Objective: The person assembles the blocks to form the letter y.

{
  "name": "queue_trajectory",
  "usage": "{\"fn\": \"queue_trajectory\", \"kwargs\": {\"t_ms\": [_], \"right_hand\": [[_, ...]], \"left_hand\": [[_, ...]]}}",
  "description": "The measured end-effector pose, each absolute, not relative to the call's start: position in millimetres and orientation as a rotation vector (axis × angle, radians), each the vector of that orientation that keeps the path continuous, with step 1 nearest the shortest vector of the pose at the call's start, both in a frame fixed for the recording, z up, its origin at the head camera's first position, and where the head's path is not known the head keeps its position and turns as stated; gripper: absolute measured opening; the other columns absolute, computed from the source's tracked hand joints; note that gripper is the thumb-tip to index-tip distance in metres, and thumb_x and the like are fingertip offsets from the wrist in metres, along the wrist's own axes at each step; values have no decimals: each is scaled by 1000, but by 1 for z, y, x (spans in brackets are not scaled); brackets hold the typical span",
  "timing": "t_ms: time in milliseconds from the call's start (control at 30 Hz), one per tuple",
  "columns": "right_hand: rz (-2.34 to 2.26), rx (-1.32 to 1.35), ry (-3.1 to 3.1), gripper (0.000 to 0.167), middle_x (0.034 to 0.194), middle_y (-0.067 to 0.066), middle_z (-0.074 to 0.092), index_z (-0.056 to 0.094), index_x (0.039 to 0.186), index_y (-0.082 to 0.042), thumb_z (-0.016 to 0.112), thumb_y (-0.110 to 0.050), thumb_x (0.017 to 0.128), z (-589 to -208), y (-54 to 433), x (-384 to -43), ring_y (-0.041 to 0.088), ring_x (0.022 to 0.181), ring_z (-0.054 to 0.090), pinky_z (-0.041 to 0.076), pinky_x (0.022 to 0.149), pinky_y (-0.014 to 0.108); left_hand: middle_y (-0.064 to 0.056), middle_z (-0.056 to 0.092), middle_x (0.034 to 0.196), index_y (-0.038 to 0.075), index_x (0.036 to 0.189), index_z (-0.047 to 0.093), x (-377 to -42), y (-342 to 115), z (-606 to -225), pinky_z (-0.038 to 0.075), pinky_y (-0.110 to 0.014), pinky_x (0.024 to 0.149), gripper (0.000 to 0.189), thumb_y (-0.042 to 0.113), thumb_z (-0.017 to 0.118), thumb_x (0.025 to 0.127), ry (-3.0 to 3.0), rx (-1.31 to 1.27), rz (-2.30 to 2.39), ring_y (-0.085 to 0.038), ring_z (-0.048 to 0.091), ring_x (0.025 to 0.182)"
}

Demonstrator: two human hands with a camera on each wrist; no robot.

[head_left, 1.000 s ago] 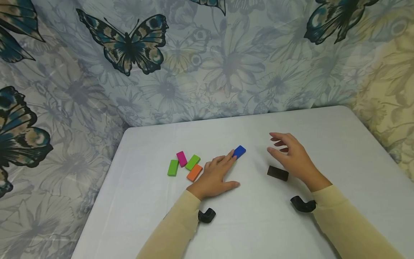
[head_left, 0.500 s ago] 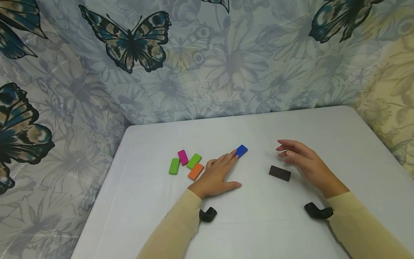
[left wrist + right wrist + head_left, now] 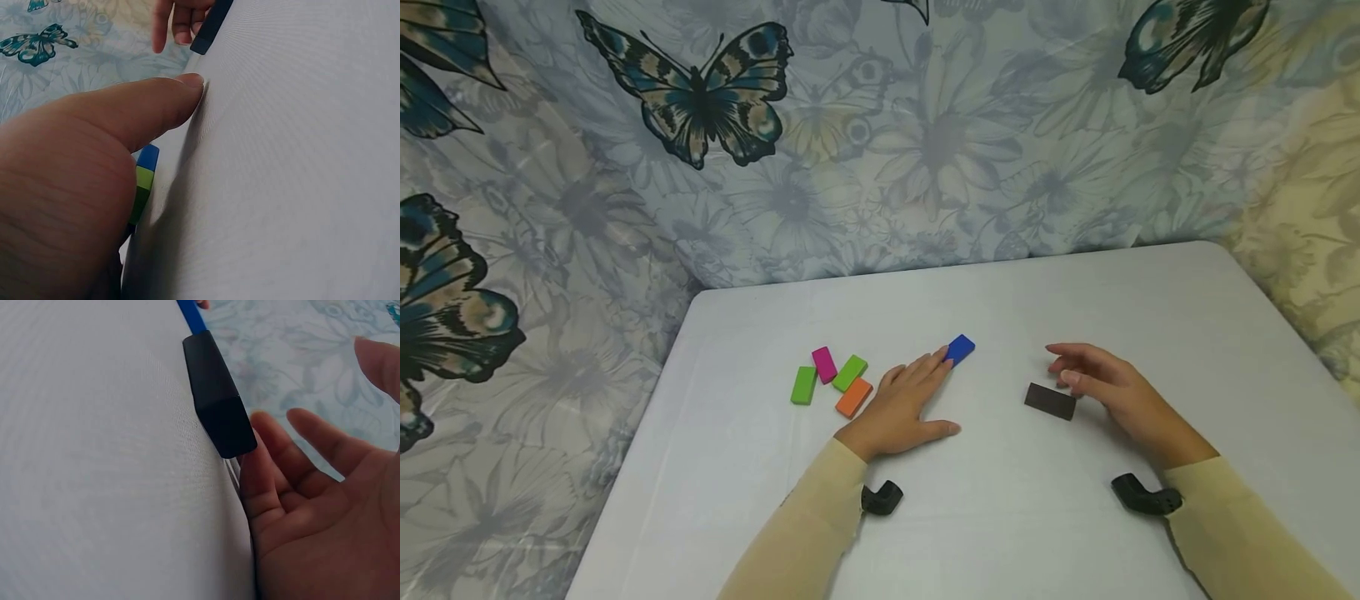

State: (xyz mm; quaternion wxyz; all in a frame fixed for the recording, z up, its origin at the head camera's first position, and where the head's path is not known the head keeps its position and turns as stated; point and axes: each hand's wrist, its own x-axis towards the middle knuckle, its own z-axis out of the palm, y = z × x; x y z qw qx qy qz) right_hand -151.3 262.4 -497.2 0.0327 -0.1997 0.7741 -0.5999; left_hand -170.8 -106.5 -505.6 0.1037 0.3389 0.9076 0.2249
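Note:
My left hand (image 3: 901,410) lies flat with its fingers spread, its fingertips over the near end of a blue block (image 3: 962,348). In the left wrist view, bands of blue, lime and green (image 3: 144,180) show behind the thumb; what lies under the palm is hidden. My right hand (image 3: 1112,390) is beside the right end of a black block (image 3: 1049,402), which lies flat on the table. Its fingers are loosely bent, thumb apart from them. In the right wrist view the fingers are close to the black block's end (image 3: 228,428); contact cannot be told.
Left of my left hand lie a magenta block (image 3: 823,365), two green blocks (image 3: 802,386) and an orange block (image 3: 854,398). They rest close together on the white table (image 3: 737,483). Behind the table hangs a butterfly-patterned cloth (image 3: 940,150). Black wrist devices (image 3: 882,498) are on both sleeves.
My right hand has moved rightwards off its place above the black block, then lowered towards that block's right end. My left hand and the blocks stay put.

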Motion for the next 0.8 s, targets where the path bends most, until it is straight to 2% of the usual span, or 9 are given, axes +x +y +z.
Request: {"fn": "queue_trajectory", "kwargs": {"t_ms": [133, 300, 467, 633, 800], "right_hand": [[-1761, -604, 2447, 41, 124, 19, 68, 55, 150, 6, 58, -4, 110, -494, 262, -148, 19, 106, 66, 51, 82, 25], [-1687, -605, 2474, 40, 118, 17, 68, 57, 149, 4, 60, -6, 110, -490, 261, -146, 21, 96, 66, 51, 72, 32], [-1640, -631, 2438, 40, 123, 19, 68, 57, 149, 3, 61, -7, 110, -489, 261, -147, 25, 88, 68, 54, 66, 35], [-1547, -670, 2414, 50, 139, 12, 66, 60, 152, -6, 75, -10, 104, -491, 261, -147, 23, 102, 66, 55, 76, 31], [-1479, -719, 2391, 60, 147, 3, 63, 63, 153, -15, 85, -13, 97, -490, 260, -145, 19, 118, 58, 53, 84, 30]], "left_hand": [[17, -4, 180, 22, 176, 17, -171, -105, -506, 6, -48, 130, 95, 64, 63, 104, 2683, 1004, 644, -7, -1, 163], [17, -4, 180, 21, 176, 18, -171, -105, -506, 6, -48, 130, 96, 63, 65, 104, 2682, 997, 642, -6, -1, 163], [16, -3, 180, 21, 176, 19, -171, -105, -507, 7, -48, 130, 95, 63, 65, 104, 2687, 995, 642, -7, 1, 163], [16, -2, 180, 21, 176, 19, -170, -105, -505, 7, -48, 130, 95, 62, 66, 104, 2683, 984, 638, -8, 2, 163], [15, 0, 180, 21, 176, 20, -169, -104, -503, 8, -49, 130, 95, 61, 66, 104, 2689, 979, 635, -10, 3, 164]]}}
